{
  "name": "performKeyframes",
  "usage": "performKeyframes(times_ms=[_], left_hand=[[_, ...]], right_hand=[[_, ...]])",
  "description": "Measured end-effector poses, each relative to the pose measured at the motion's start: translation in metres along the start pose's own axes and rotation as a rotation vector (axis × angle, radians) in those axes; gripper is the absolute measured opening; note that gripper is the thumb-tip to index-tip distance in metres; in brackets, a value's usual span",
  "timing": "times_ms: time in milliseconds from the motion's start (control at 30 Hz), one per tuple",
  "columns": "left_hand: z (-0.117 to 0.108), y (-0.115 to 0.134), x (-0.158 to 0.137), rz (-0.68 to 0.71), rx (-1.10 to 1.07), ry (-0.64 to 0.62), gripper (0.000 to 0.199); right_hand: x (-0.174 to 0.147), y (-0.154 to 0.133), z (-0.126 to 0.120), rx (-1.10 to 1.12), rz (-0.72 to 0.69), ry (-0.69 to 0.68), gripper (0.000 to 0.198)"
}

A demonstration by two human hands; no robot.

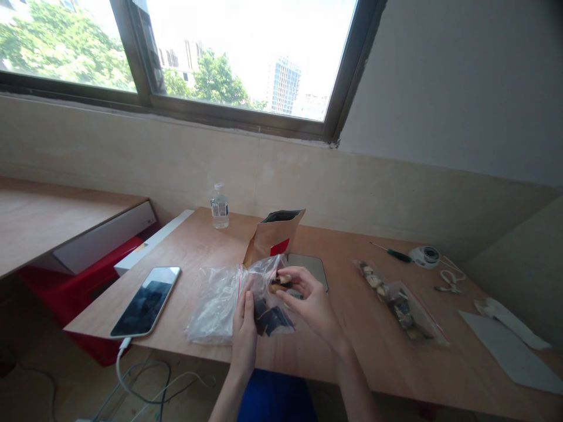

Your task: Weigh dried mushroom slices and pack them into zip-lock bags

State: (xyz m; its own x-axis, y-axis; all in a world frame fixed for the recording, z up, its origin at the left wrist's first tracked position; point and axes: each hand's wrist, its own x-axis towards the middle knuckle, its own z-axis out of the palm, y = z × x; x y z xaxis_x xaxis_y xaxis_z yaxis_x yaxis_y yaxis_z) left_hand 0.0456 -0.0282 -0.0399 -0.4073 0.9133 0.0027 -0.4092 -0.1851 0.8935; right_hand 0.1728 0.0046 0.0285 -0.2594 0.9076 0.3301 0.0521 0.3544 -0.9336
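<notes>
My right hand [310, 298] pinches a brown piece [280, 285], partly hidden, at a clear bag [259, 271]; the bag's dark contents [268, 321] are hard to make out. My left hand [244, 323] grips that bag near the table's [352, 334] front edge. Open wood runs right to two filled bags [404, 313]; one phone [146, 302] lies left.

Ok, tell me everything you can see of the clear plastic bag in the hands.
The clear plastic bag looks thin, shiny and crinkled, with a red line near its opening. Dark pieces show through its lower part. It is held over the table, gripped along one side by the left hand. The right hand holds a small brown-and-cream piece at its mouth; whether that hand touches the plastic is unclear.
</notes>
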Motion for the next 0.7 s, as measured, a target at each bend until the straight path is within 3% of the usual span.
performKeyframes(times_ms=[167,367,533,700], left_hand=[[0.0,0.008,0.002,-0.091,-0.123,0.097,0.042],[-0.005,0.013,0.002,-0.191,-0.302,0.065,0.061],[-0.008,0.022,0.002,-0.165,-0.338,0.01,0.069],[-0.011,0.028,0.004,-0.077,-0.323,-0.007,0.073]], right_hand=[[0.011,-0.007,-0.02,0.145,0.06,0.142,0.034],[0.091,-0.023,-0.029,0.093,-0.243,0.446,0.037],[0.142,-0.014,-0.021,-0.125,-0.407,0.292,0.02],[0.146,-0.001,-0.024,-0.368,-0.446,0.075,0.017]])
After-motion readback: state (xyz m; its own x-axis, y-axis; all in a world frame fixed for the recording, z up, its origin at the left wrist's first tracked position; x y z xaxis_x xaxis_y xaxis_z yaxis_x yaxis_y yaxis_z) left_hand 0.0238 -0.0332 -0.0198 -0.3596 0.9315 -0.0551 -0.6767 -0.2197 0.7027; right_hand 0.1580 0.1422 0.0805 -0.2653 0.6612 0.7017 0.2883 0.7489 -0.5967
